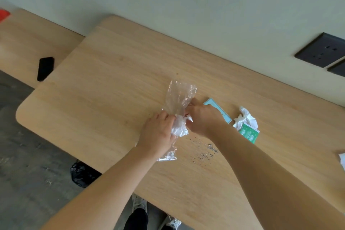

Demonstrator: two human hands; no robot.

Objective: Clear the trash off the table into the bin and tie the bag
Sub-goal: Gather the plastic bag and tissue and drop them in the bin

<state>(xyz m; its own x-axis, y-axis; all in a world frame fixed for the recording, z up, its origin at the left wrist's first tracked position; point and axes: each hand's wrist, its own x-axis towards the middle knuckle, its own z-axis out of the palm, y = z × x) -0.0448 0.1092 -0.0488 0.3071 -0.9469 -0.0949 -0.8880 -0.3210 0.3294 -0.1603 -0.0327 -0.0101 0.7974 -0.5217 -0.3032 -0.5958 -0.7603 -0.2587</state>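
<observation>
A clear plastic bag point(179, 97) lies crumpled on the wooden table point(104, 73), with a white tissue wad point(180, 127) bunched at its middle. My left hand point(158, 132) grips the bag and wad from the left. My right hand point(203, 119) pinches the same bundle from the right. To the right lie a light-blue card point(214, 105), a crumpled white tissue point(246, 119) and a green packet point(249, 134). Dark crumbs point(205, 152) are scattered near my right forearm. The black bin bag point(82, 173) shows on the floor under the table's near edge.
A black flat object point(45, 68) rests on a lower wooden surface at the left, with a red item point(4, 15) at its far corner. Dark wall sockets point(323, 49) sit at the upper right. A white paper scrap point(342, 160) lies at the right edge.
</observation>
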